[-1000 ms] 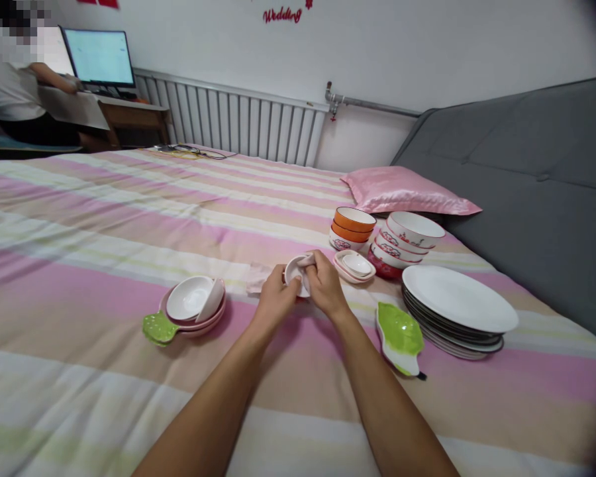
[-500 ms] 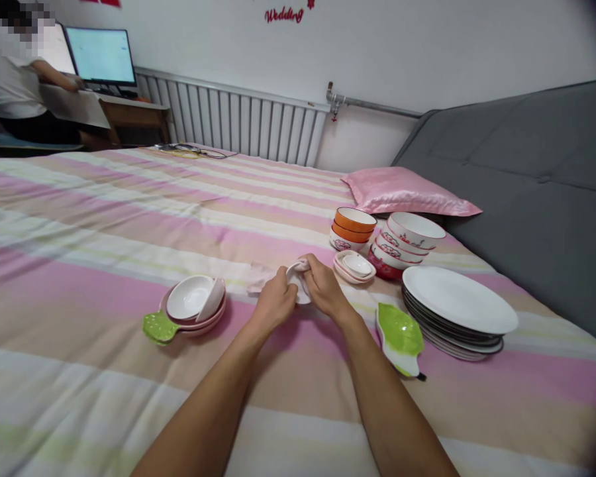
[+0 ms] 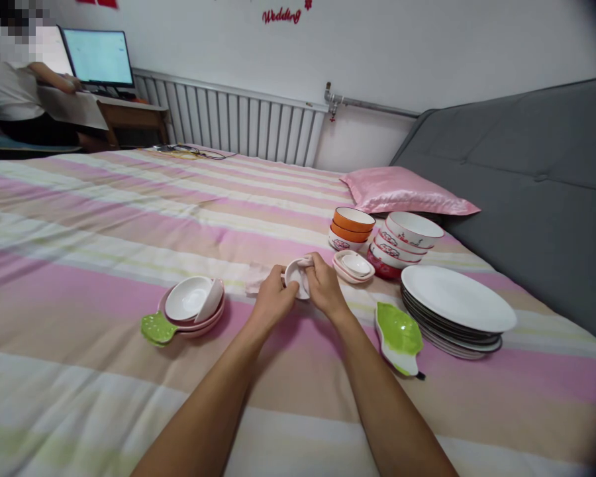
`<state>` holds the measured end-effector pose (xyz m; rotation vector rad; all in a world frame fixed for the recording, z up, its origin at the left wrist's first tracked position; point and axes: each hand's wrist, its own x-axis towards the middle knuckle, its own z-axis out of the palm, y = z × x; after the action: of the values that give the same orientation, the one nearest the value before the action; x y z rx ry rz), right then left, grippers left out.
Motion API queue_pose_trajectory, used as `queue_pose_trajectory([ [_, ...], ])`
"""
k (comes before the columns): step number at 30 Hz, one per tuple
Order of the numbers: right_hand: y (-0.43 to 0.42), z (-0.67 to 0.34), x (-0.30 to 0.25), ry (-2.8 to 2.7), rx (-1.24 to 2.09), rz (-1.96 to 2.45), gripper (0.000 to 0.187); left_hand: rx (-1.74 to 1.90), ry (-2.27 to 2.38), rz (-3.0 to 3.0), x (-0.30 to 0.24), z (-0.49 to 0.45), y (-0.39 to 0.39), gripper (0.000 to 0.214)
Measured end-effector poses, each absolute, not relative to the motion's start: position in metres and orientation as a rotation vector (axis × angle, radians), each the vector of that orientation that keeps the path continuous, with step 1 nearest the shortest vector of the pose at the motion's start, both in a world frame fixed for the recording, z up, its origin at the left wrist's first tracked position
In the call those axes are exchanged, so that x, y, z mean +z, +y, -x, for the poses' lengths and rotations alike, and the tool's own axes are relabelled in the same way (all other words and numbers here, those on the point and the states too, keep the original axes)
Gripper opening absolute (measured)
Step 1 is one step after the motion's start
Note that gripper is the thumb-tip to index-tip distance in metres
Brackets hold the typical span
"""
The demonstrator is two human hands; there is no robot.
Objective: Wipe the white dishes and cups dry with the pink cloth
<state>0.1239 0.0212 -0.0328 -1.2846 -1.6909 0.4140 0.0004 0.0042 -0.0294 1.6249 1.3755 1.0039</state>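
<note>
Both my hands meet over the middle of the striped bed. My left hand grips a small white dish, tilted on edge. My right hand is closed on a pale pink cloth, pressing it into the dish; the cloth trails off to the left behind the left hand. Just right of the hands lies a small pink-rimmed saucer stack. Left of the hands, a pile of small white and pink dishes rests on a green leaf-shaped dish.
A second green leaf dish lies by my right forearm. A stack of white plates, red-patterned bowls and orange bowls stand at the right. Behind are a pink pillow, grey sofa and a person at a desk.
The dish turned in my hands: half a second ago it was mostly covered by the cloth and fingers, and now its white inside shows again. The hands stay in the same place.
</note>
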Motion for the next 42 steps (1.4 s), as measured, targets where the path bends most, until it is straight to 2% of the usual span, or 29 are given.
queue_pose_trajectory([
  [4, 0.0224, -0.1229, -0.0338, -1.571, 0.453, 1.322, 0.016, 1.013, 1.319, -1.662, -0.0304, -0.0025, 0.0027, 0.020],
  [17, 0.0152, -0.1274, -0.0301, -1.949, 0.353, 1.286, 0.019, 0.757, 1.544, -2.046, -0.0211, 0.0068, 0.0009, 0.024],
  [28, 0.0212, -0.1223, -0.0346, -1.642, 0.407, 1.379, 0.018, 1.069, 1.367, -1.718, -0.0283, -0.0007, 0.0014, 0.031],
  [42, 0.0128, -0.1263, -0.0285, -1.964, 0.278, 1.349, 0.019, 0.871, 1.432, -1.995, -0.0282, 0.0072, 0.0035, 0.037],
])
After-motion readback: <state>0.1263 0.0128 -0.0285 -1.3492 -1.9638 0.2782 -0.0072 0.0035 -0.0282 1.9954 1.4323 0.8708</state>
